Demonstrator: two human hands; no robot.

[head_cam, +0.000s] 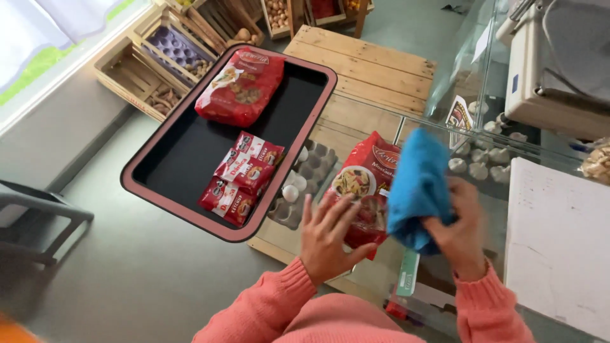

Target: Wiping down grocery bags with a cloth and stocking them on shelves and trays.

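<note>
Red, crinkly pasta bag (359, 190), light and slippery, best pinched at its sealed edge; left hand (330, 235) lies flat on it, right hand (459, 232) clutches a soft blue cloth (416, 187).

There is a single view, from a camera worn on the person's head, looking steeply down and slightly forward. It sits close above the left hand (327, 238) and right hand (459, 232), which fill the lower middle. Coral-pink knitted sleeves (273, 305) enter from the bottom edge. Farther off, the grey floor (127, 279) and brown wooden crates (136, 70) reach the upper edge.
</note>
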